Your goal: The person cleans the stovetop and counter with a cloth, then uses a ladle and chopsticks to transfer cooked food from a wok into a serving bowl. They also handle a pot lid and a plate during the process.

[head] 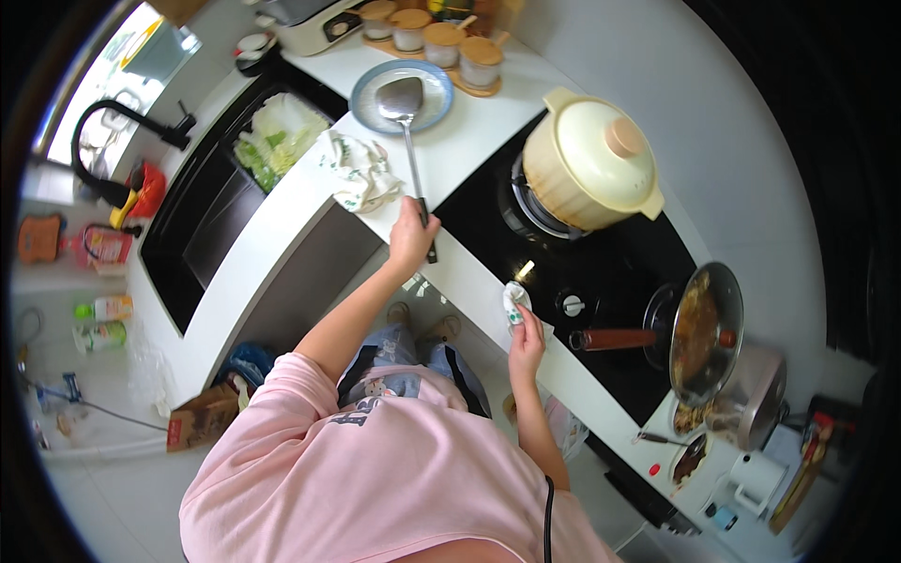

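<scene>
My left hand [414, 239] grips the black handle of a metal wok spatula [410, 144]. The spatula's blade rests over a blue-rimmed plate [435, 116]. Beside the handle, a crumpled white cloth with green print [359, 172] lies on the counter. In my right hand [528, 343] is a folded white cloth or paper towel with green print [515, 299], held at the front edge of the black gas cooktop [605, 264]. A glass-lidded pan [704, 341] with brownish food inside sits on the right burner, its wooden handle [612, 339] pointing towards me.
A lidded cream pot [591, 165] stands on the left burner. Cut cabbage [281, 137] fills a container in the black sink [218, 232], under a black faucet [105, 116]. Lidded seasoning jars [443, 48] line the back. A bowl of dark sauce [690, 466] and a white kettle-like vessel [757, 478] stand at right.
</scene>
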A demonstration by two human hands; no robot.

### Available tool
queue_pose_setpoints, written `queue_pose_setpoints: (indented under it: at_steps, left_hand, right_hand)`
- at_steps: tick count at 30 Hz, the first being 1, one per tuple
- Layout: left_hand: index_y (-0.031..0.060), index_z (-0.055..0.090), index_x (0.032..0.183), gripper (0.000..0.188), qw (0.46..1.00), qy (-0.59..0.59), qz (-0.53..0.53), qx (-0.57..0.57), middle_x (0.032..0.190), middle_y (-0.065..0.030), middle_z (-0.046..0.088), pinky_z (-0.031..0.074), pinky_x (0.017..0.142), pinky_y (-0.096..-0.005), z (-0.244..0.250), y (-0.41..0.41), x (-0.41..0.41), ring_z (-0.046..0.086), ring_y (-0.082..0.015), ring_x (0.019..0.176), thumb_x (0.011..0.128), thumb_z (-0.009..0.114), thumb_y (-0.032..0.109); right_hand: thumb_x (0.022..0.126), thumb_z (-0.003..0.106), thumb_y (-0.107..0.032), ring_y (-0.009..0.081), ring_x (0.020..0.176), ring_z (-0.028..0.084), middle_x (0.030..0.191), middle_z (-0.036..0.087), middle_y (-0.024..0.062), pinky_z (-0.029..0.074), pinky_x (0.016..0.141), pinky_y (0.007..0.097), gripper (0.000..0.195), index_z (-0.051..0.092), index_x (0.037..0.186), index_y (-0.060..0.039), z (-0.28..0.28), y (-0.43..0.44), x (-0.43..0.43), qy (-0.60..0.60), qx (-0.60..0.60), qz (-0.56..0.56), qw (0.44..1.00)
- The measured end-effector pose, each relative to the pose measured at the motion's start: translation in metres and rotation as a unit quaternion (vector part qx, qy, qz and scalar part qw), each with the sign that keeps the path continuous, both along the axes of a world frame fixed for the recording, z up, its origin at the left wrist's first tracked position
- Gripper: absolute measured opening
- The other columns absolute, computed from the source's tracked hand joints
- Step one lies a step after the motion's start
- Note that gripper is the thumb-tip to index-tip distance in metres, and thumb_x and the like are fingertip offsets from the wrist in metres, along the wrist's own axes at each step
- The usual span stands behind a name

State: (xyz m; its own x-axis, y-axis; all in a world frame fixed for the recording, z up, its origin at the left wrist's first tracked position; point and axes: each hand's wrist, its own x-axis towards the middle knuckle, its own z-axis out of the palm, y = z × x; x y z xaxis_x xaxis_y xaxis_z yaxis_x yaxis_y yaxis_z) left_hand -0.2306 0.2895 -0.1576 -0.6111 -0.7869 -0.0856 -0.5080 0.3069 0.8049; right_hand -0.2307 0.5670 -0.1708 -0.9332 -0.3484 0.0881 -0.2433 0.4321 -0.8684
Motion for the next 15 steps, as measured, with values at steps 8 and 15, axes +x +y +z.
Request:
queue_pose_setpoints:
  at_steps: [8,15]
  left_hand:
    - [0.0040,0.037,0.095,0.041,0.996,-0.028,-0.065,0.050,0.080,-0.0196,0.058,0.046,0.065,-0.0472,-0.001,0.011,-0.001,0.058,-0.0413,0.075,0.074,0.066,0.024]
    - [0.0008,0.038,0.094,0.048,0.992,0.014,-0.115,0.047,0.083,-0.0219,0.058,0.046,0.064,-0.0470,0.001,0.002,0.002,0.057,-0.0425,0.072,0.075,0.068,0.032]
  right_hand:
    - [0.092,0.041,-0.011,0.0219,0.110,0.051,0.120,0.052,0.0113,0.041,0.093,0.0343,0.034,0.045,0.124,0.0002,0.078,-0.053,-0.008,-0.345,-0.363,-0.044,0.864]
    - [0.093,0.037,-0.014,0.0255,0.115,0.047,0.125,0.047,0.0126,0.039,0.096,0.0398,0.036,0.040,0.127,-0.0022,0.120,-0.138,-0.024,-0.382,-0.444,0.035,0.810]
